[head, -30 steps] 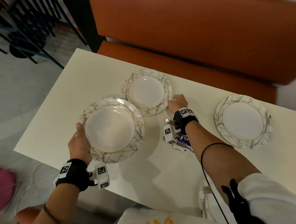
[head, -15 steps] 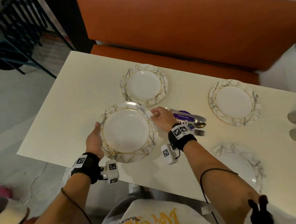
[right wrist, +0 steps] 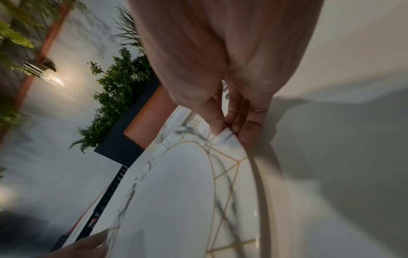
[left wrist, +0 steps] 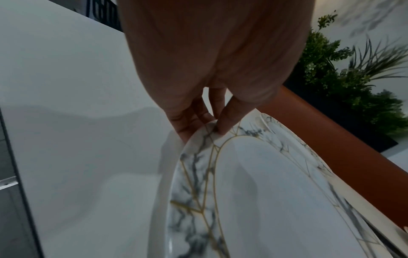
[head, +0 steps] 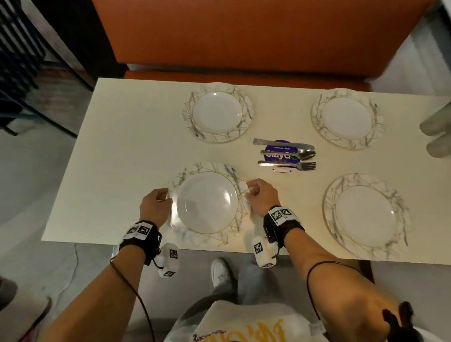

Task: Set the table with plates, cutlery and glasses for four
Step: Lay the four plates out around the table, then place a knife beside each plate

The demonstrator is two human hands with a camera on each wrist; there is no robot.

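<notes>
A white marbled plate with gold lines (head: pixel 207 203) is at the near left of the cream table (head: pixel 119 155), held by both hands. My left hand (head: pixel 157 204) pinches its left rim (left wrist: pixel 205 137), thumb on top. My right hand (head: pixel 259 196) pinches its right rim (right wrist: pixel 223 137) the same way. The plate sits slightly above the tabletop. Three matching plates lie flat: far left (head: pixel 217 112), far right (head: pixel 347 118), near right (head: pixel 365 214). A knife, a spoon and a fork (head: pixel 286 154) lie across a purple round stand in the middle.
An orange bench seat (head: pixel 237 26) runs along the table's far side. Dark chair frames (head: pixel 12 64) stand on the floor to the left. The near table edge (head: pixel 328 259) runs just under my wrists. Pale blurred shapes (head: pixel 444 133) sit at the right edge.
The plate has come from the far left toward the near edge. My right hand left the far-left plate and took the carried plate's right rim.
</notes>
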